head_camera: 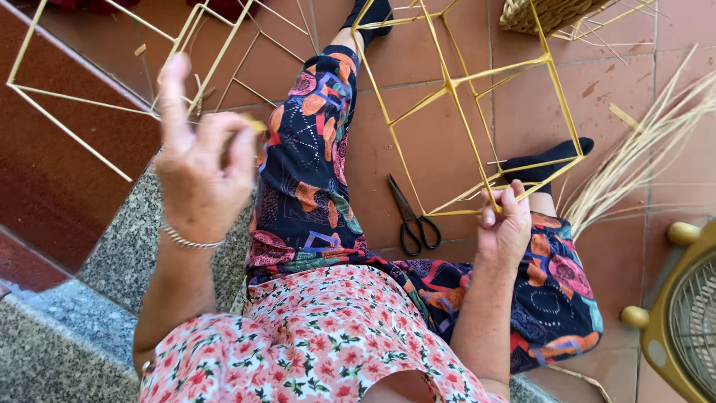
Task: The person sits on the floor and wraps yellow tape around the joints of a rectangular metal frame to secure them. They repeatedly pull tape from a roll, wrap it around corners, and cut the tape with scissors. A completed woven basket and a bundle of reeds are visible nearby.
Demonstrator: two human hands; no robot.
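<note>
My right hand (504, 222) grips the near corner of a yellow straw frame (477, 97) made of thin straws joined into box shapes; the frame stands tilted over the tiled floor between my legs. My left hand (200, 166) is raised at the left with thumb and fingers pinched on a small yellow straw end (256, 127). A silver bracelet circles that wrist. Black scissors (412, 222) lie shut on the floor just left of my right hand.
A second straw frame (112, 104) rests at the upper left over a red step. Loose pale straws (641, 149) fan out at right. A woven basket (548, 13) sits top right, a gold-coloured fan (686, 313) at the lower right edge.
</note>
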